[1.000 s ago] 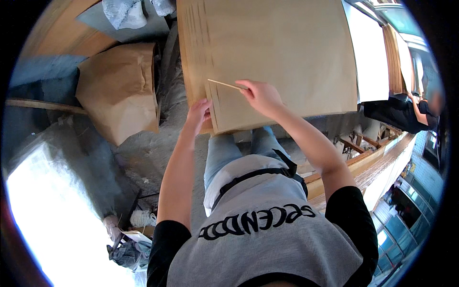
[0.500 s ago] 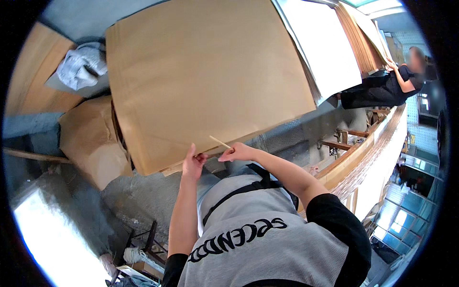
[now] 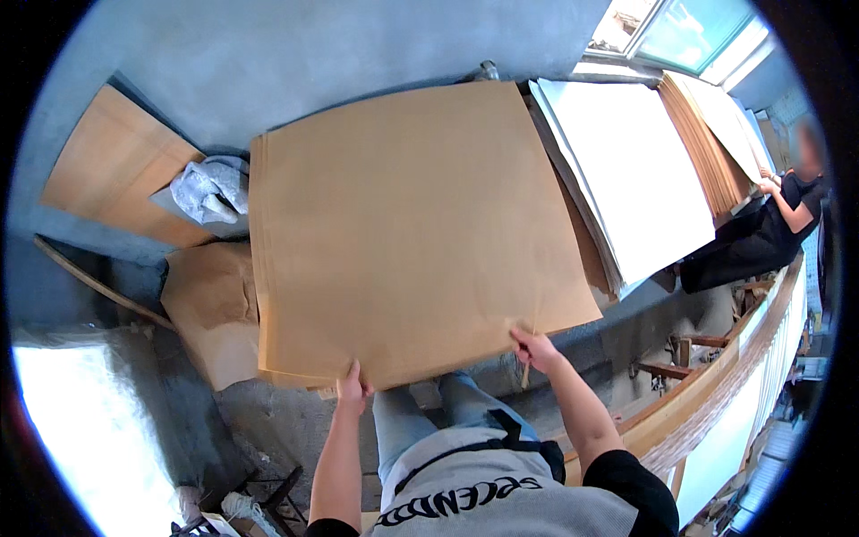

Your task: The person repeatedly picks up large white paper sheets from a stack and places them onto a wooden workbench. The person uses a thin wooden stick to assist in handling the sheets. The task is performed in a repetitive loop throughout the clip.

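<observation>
A large stack of brown paper sheets (image 3: 416,233) lies in front of me. My left hand (image 3: 354,387) grips its near edge left of the middle, thumb on top and the other fingers hidden beneath. Farther right along the same edge, my right hand (image 3: 535,349) is closed on the paper with its thumb on the upper face. A thin pale stick (image 3: 525,374) points down from that right hand, kept in its grasp. How many sheets are between my fingers cannot be made out.
White sheets (image 3: 631,179) stand to the right, with more brown sheets (image 3: 702,143) beyond, where a person in black (image 3: 787,210) handles a sheet. Crumpled brown paper (image 3: 215,300), a grey cloth (image 3: 210,190) and a wooden board (image 3: 121,166) are at left. A long wooden frame (image 3: 689,416) runs along the right.
My hands have moved apart and taken hold of the brown paper's near edge. The stick in my right hand has swung from pointing up-left to pointing down. My view has shifted.
</observation>
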